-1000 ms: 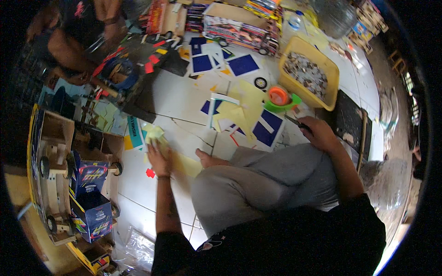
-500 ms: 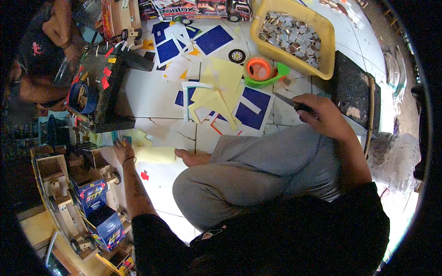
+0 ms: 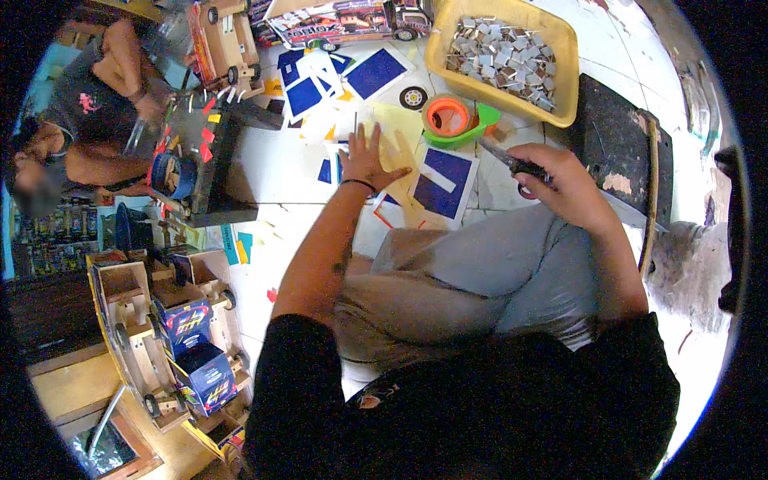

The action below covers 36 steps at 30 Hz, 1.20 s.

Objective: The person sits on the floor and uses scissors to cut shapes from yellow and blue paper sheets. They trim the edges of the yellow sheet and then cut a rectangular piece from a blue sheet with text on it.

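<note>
My right hand (image 3: pixel 556 180) is closed round the dark handles of a pair of scissors (image 3: pixel 500 155), whose blades point up and left. Fingers spread wide, my left hand (image 3: pixel 368 166) lies over yellow paper (image 3: pixel 410 160) in the middle of the tiled floor. A blue sheet with a white border (image 3: pixel 442 188) lies between my hands, a pale strip across it. Just beyond the scissors is an orange ring-shaped roll (image 3: pixel 448 117) in a green holder (image 3: pixel 484 122). Further blue and white sheets (image 3: pixel 376 74) lie past my left hand, beside a small toy wheel (image 3: pixel 413 98).
A yellow basin (image 3: pixel 436 60) of small silvery pieces stands far right, near a black board (image 3: pixel 612 152). Toy trucks stand far ahead (image 3: pixel 344 24) and lower left (image 3: pixel 192 352). At left, a person (image 3: pixel 96 120) sits by a dark box (image 3: pixel 220 160) with coloured tape bits.
My left hand has swung from the lower left, near the dark box, up and right onto the yellow paper. The rolled or folded yellow sheet by my foot is gone from there. The right hand keeps the scissors.
</note>
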### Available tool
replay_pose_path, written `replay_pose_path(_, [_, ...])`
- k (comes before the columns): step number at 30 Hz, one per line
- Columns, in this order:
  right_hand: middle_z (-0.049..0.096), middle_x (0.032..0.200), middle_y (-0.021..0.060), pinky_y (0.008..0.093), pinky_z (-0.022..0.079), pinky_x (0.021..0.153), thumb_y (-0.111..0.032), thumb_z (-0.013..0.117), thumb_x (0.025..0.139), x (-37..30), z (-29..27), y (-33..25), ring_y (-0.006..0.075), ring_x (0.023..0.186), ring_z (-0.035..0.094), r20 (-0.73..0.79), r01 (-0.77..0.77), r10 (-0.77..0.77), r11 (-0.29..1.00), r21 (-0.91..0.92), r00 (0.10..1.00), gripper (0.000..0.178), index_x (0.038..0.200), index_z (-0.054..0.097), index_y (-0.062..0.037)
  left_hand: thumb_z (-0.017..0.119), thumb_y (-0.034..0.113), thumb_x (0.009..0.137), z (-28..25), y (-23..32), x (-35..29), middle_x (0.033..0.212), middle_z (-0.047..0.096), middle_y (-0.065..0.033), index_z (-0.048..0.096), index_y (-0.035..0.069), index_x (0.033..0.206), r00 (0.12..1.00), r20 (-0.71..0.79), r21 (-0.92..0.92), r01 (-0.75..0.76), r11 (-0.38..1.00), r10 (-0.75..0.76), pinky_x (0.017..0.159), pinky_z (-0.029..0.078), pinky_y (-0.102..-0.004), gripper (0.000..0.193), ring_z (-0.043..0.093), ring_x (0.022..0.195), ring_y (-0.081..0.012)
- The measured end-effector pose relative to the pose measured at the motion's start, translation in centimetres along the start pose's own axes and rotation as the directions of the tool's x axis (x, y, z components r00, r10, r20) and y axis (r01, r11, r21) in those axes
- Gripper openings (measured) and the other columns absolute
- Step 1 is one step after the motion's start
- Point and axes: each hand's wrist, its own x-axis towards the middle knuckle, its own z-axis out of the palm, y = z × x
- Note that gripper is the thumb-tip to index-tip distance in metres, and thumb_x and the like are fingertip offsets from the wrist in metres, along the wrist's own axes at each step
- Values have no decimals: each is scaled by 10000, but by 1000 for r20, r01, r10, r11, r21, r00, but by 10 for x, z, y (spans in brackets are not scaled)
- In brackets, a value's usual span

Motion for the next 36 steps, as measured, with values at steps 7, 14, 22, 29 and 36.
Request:
replay_pose_path(7, [570, 920, 136, 270, 509, 600, 25, 551, 782, -6, -14, 10, 168, 737, 598, -29, -74, 79, 986, 148, 996, 269, 1048, 516, 35, 770, 611, 401, 18, 9, -5, 1356, 238, -141, 73, 143, 1388, 917, -5, -16, 399, 917, -399, 945, 302, -520, 1296, 289, 1215, -340])
replay_pose_path(14, [579, 897, 128, 267, 509, 610, 17, 554, 783, -12, -20, 13, 167, 742, 601, -160, 45, -17, 984, 173, 987, 277, 1058, 518, 28, 810, 559, 357, 4, -5, 8, 1266, 336, -184, 116, 169, 1379, 802, 67, -68, 597, 799, -593, 932, 306, -466, 1295, 329, 1177, -321])
replay_pose_path(22, [591, 870, 124, 278, 489, 641, 18, 560, 778, -10, -22, 9, 177, 750, 607, -101, -89, 120, 960, 266, 988, 283, 1059, 520, 18, 788, 399, 522, 25, -71, 3, 934, 620, -122, 518, 76, 1142, 782, 176, -290, 622, 727, -599, 888, 353, -466, 749, 571, 924, -252])
replay_pose_path(29, [602, 883, 131, 295, 467, 695, 2, 578, 772, -9, -22, 11, 207, 777, 611, -176, -57, 108, 960, 274, 978, 283, 1050, 526, 12, 674, 162, 680, -69, -76, -35, 679, 593, -111, 588, 23, 758, 920, -260, -494, 134, 859, -293, 601, 439, -305, 180, 566, 623, -259])
replay_pose_path(36, [610, 924, 138, 312, 455, 753, -57, 589, 781, -9, -22, 14, 220, 846, 595, -219, -8, 32, 994, 110, 975, 283, 1052, 540, 6, 536, -21, 620, -151, -15, -141, 891, 597, -25, 526, 126, 867, 565, -742, 361, -117, 925, 361, 919, 292, -443, 287, 579, 859, -191])
